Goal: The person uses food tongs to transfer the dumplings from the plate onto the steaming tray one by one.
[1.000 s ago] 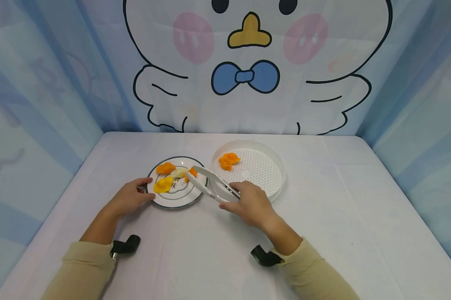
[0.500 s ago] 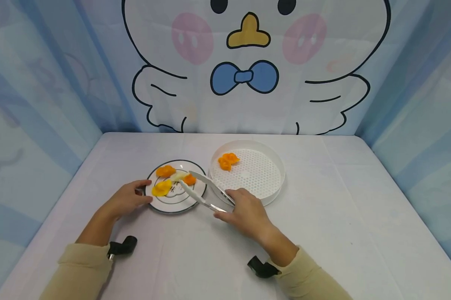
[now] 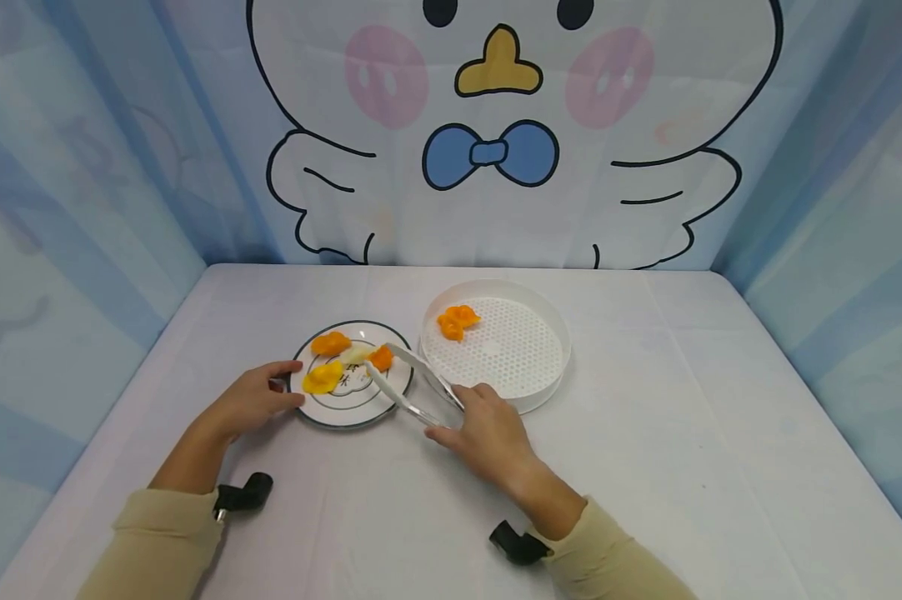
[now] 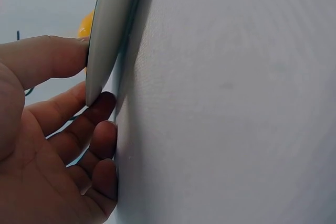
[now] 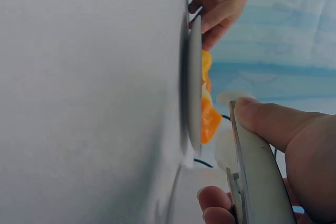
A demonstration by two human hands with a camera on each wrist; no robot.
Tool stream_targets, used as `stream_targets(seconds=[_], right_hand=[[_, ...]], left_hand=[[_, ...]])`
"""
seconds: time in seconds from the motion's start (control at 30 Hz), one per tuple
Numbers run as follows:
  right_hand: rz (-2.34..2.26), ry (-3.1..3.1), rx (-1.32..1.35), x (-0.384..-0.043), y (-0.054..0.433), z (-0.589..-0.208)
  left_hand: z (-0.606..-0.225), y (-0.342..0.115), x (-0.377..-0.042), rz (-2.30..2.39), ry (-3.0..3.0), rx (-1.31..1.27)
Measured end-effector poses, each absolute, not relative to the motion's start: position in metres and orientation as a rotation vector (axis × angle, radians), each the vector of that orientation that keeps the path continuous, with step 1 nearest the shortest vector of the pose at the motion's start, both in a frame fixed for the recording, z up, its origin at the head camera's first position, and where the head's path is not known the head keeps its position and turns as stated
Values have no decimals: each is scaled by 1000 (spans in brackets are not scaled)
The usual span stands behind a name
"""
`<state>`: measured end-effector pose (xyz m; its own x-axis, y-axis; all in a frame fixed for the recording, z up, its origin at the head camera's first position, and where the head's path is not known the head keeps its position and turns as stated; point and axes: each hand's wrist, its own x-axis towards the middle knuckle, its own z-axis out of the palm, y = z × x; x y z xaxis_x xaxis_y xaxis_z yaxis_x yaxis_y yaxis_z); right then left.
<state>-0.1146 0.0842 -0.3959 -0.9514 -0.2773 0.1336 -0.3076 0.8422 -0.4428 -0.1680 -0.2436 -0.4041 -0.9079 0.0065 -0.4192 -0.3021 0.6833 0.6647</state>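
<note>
My left hand (image 3: 252, 402) pinches the left rim of a white plate (image 3: 361, 408) with a dark rim line. In the left wrist view the thumb lies over the edge of the plate (image 4: 113, 30) and fingers below it. On the plate are an orange dumpling-like piece (image 3: 331, 342), a yellow one (image 3: 323, 377), a pale one (image 3: 355, 355) and another orange one (image 3: 380, 358) at the right. My right hand (image 3: 492, 442) grips metal tongs (image 3: 424, 371) with pale tips. The tongs are spread, their tips close about the right orange piece.
A round white tray (image 3: 526, 350) with a perforated base stands right of the plate, partly behind the tongs and right hand. Several orange pieces (image 3: 457, 322) sit together at its left. White cloth (image 3: 646, 417) covers the table; patterned curtains (image 3: 76, 208) enclose it.
The plate has shifted slightly toward me with my left hand. My right hand has drawn back toward me and a little left, the tongs' tips staying by the right orange piece.
</note>
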Motion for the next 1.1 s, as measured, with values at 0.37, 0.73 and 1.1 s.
stream_targets(seconds=[0.37,0.73,1.1], right_hand=[[758,-2950,444,-114,80,-403],[715,-2978,403,-113,69,-401],[621,-2998,350,-116,60,-401]], left_hand=[[-407,-243,-169,1092,2513,-231],[-406,-242,-168,1078,2518,-244],[-407,-243,-168,1073,2517,-233]])
